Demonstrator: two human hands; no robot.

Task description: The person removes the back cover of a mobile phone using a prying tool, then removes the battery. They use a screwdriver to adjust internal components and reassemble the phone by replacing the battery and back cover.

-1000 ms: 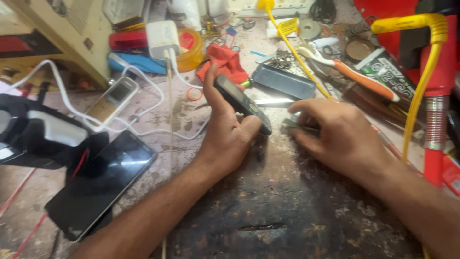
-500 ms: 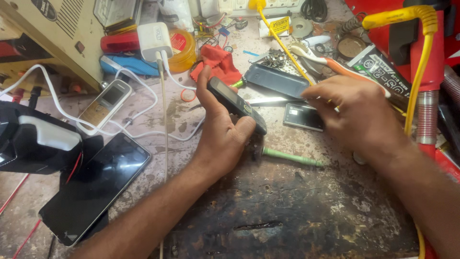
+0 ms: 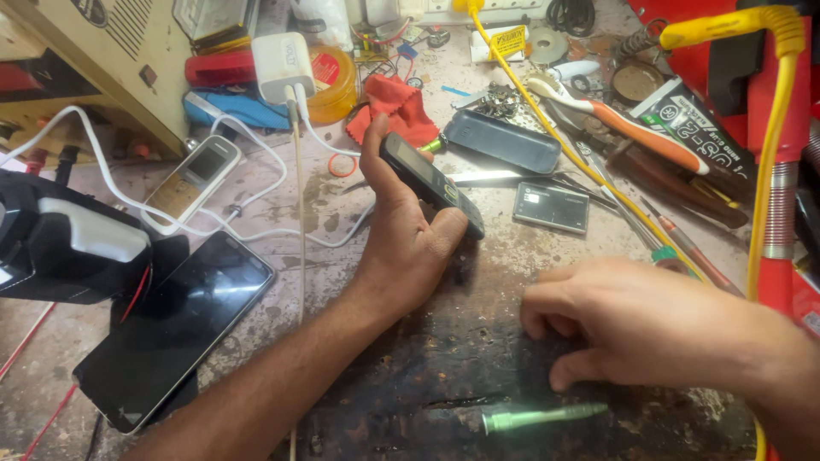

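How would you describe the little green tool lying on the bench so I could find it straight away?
Start at the dark, stained patch of the workbench nearest the camera. Just below the right hand, lying flat and apart from the fingers, is the slim green tool. It is the only pale metallic green thing there, away from the clutter at the far side.

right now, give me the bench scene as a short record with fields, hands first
left hand: holds a small dark phone tilted up off the bench
right hand: curled, palm down, holds nothing, just above a green screwdriver
surface: worn, stained workbench
left side: large black smartphone lying flat; white keypad phone on a white cable
behind phone: red cloth, dark phone cover, flat grey battery
right side: orange-handled toothbrush, yellow cable
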